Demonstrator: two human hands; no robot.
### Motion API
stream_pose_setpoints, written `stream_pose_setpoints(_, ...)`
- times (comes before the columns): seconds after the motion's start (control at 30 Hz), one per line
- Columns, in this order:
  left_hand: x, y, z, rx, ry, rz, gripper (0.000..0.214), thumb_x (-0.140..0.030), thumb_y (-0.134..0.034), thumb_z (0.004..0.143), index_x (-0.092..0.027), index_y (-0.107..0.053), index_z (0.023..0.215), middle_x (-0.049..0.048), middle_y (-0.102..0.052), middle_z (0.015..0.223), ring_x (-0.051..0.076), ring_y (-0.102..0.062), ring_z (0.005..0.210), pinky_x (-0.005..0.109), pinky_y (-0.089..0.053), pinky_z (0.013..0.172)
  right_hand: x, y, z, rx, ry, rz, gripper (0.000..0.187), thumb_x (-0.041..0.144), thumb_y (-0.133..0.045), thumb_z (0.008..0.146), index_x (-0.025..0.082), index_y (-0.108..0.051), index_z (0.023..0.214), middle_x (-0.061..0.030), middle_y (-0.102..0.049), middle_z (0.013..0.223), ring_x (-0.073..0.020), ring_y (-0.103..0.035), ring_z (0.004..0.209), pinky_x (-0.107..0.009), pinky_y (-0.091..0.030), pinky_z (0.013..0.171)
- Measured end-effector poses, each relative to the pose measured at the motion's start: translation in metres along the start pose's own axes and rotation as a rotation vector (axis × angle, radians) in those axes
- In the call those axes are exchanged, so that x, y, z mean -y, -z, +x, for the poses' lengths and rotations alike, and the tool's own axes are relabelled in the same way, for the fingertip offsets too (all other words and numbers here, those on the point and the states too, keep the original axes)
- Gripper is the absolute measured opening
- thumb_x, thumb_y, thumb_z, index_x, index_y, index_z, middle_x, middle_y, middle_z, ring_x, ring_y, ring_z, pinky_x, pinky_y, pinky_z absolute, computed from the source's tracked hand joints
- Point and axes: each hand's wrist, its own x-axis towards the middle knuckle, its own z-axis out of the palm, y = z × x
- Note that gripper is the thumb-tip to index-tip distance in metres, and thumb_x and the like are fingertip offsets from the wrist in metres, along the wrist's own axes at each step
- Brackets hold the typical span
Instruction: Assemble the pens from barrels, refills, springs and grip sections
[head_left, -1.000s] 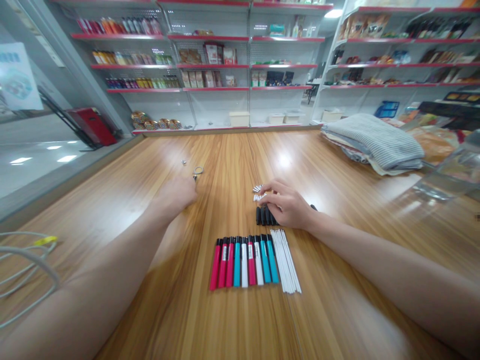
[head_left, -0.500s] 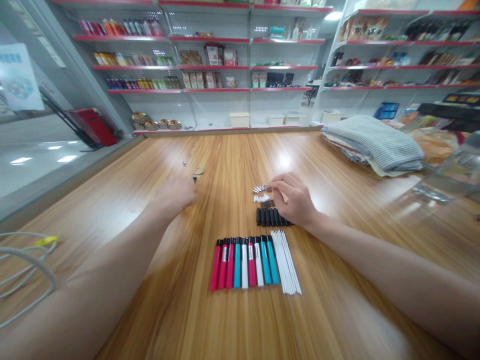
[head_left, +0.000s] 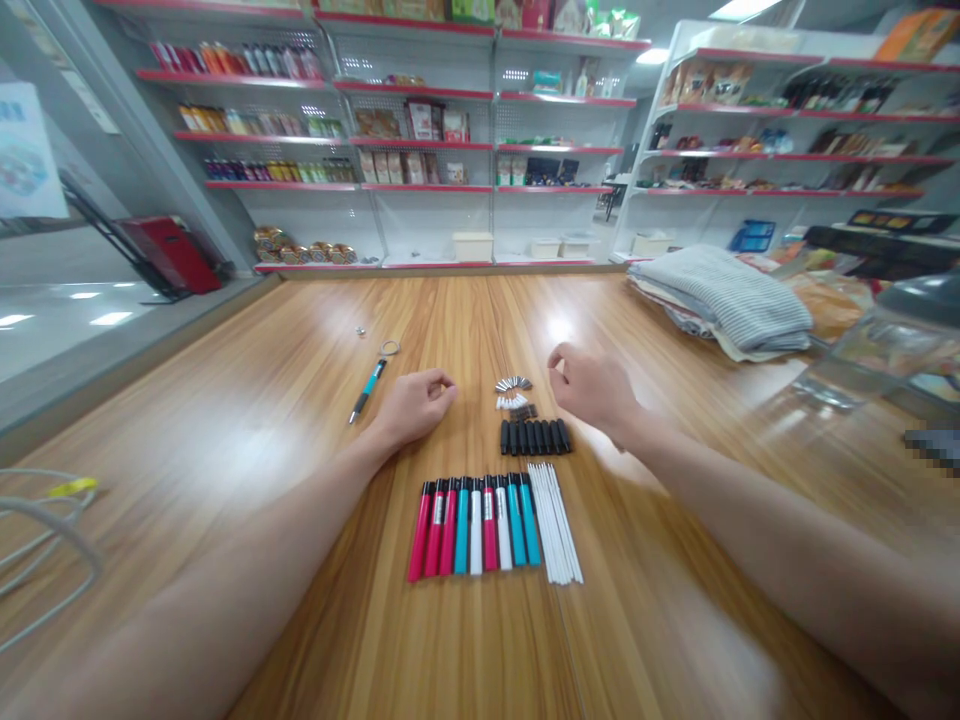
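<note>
My left hand [head_left: 416,407] rests on the table with its fingers curled, and nothing shows in them. An assembled blue-and-black pen [head_left: 367,392] lies just to its left. My right hand [head_left: 594,387] is also curled, with nothing visible in it, right of a fan of small silver pen tips [head_left: 514,383]. Below the tips are small white pieces [head_left: 512,402] and dark springs [head_left: 525,412]. A row of black pen grips [head_left: 535,437] follows. Nearer me, pink, blue and white pen barrels [head_left: 475,527] lie side by side, next to thin white refills [head_left: 555,523].
A grey cable ring [head_left: 389,348] and a tiny metal part [head_left: 360,331] lie beyond the pen. Folded cloths [head_left: 720,295] and a clear water container [head_left: 862,345] stand at right. A pale cable [head_left: 67,530] loops at left. Stocked shelves [head_left: 424,186] line the back.
My left hand has moved right, away from the pen, which now shows fully on the table. My right hand has drawn off the silver tips. The view has shifted slightly.
</note>
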Motion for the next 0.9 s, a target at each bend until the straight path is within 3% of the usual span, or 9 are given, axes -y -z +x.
stream_pose_setpoints(0.13, 0.006, 0.002, -0.005, -0.157, 0.177, -0.202, 0.035, -0.045, -0.049, 0.081, -0.014, -0.061, 0.067, -0.0057, -0.035, 0.044, 0.008, -0.032, 0.041, 0.022, -0.021, 0.042, -0.031, 0.034, 0.012, 0.639, -0.152, -0.142, 0.042, 0.055, -0.067, 0.068, 0.014, -0.067, 0.066, -0.0103, -0.066, 0.065, -0.0205, -0.062, 0.06, -0.029, -0.042, 0.052)
stream_pose_setpoints(0.2, 0.006, 0.001, -0.012, -0.213, 0.23, -0.261, 0.037, -0.046, -0.05, 0.081, -0.014, -0.06, 0.065, -0.0065, -0.031, 0.042, 0.008, -0.029, 0.039, 0.022, -0.018, 0.041, -0.04, 0.044, 0.009, 0.95, -0.222, -0.094, 0.045, 0.056, -0.067, 0.068, 0.012, -0.066, 0.062, -0.0099, -0.066, 0.062, -0.0185, -0.061, 0.053, -0.028, -0.043, 0.049)
stream_pose_setpoints(0.27, 0.004, 0.001, -0.019, -0.219, 0.225, -0.28, 0.039, -0.047, -0.049, 0.083, -0.014, -0.059, 0.064, -0.0067, -0.031, 0.041, 0.007, -0.028, 0.038, 0.022, -0.018, 0.041, -0.044, 0.048, 0.004, 1.108, -0.311, -0.051, 0.038, 0.047, -0.069, 0.069, 0.01, -0.066, 0.063, -0.0099, -0.067, 0.062, -0.0171, -0.061, 0.051, -0.027, -0.046, 0.05)
stream_pose_setpoints(0.37, -0.005, 0.001, -0.028, -0.258, 0.119, -0.179, 0.039, -0.045, -0.048, 0.085, -0.014, -0.06, 0.064, -0.0056, -0.036, 0.044, 0.007, -0.033, 0.041, 0.021, -0.023, 0.043, -0.04, 0.049, -0.001, 1.166, -0.321, -0.056, 0.024, 0.031, -0.067, 0.072, 0.009, -0.066, 0.064, -0.01, -0.066, 0.062, -0.017, -0.062, 0.051, -0.027, -0.047, 0.052)
stream_pose_setpoints(0.43, -0.014, 0.001, -0.031, -0.35, -0.028, -0.028, 0.033, -0.041, -0.05, 0.087, -0.014, -0.065, 0.076, -0.0046, -0.043, 0.049, 0.007, -0.04, 0.046, 0.02, -0.031, 0.049, -0.029, 0.051, 0.0, 1.029, -0.177, -0.133, 0.018, 0.025, -0.063, 0.074, 0.009, -0.066, 0.065, -0.0099, -0.066, 0.061, -0.0182, -0.062, 0.053, -0.028, -0.045, 0.054)
stream_pose_setpoints(0.5, -0.024, 0.001, -0.032, -0.432, -0.22, 0.103, 0.029, -0.038, -0.053, 0.087, -0.018, -0.065, 0.104, -0.0019, -0.056, 0.064, 0.008, -0.049, 0.056, 0.019, -0.037, 0.057, -0.012, 0.049, -0.001, 0.668, 0.074, -0.166, 0.016, 0.022, -0.057, 0.079, 0.012, -0.067, 0.073, -0.0099, -0.066, 0.067, -0.0191, -0.062, 0.062, -0.029, -0.044, 0.059)
stream_pose_setpoints(0.63, -0.037, 0.0, -0.031, -0.338, -0.621, 0.197, 0.046, -0.033, -0.058, 0.087, -0.025, -0.049, 0.131, 0.0061, -0.063, 0.104, 0.011, -0.057, 0.077, 0.021, -0.044, 0.067, 0.028, 0.023, -0.016, 0.115, 0.498, 0.071, 0.023, 0.019, -0.044, 0.091, 0.014, -0.062, 0.104, -0.0105, -0.064, 0.091, -0.0194, -0.058, 0.087, -0.031, -0.045, 0.074)
stream_pose_setpoints(0.77, -0.038, 0.0, -0.031, -0.188, -0.795, 0.177, 0.044, -0.022, -0.056, 0.088, -0.022, -0.047, 0.131, 0.0041, -0.064, 0.092, 0.014, -0.055, 0.081, 0.026, -0.046, 0.075, 0.048, -0.008, -0.033, -0.034, 0.634, 0.233, 0.021, 0.018, -0.042, 0.094, 0.015, -0.062, 0.09, -0.0098, -0.061, 0.089, -0.0182, -0.054, 0.087, -0.03, -0.045, 0.075)
stream_pose_setpoints(0.9, -0.035, -0.002, -0.032, -0.194, -0.72, 0.137, 0.032, -0.018, -0.054, 0.088, -0.021, -0.055, 0.12, 0.0042, -0.064, 0.086, 0.015, -0.053, 0.078, 0.029, -0.046, 0.073, 0.044, -0.015, -0.035, -0.166, 0.518, 0.418, 0.015, 0.027, -0.053, 0.091, 0.017, -0.064, 0.086, -0.0065, -0.062, 0.08, -0.0168, -0.054, 0.078, -0.03, -0.044, 0.073)
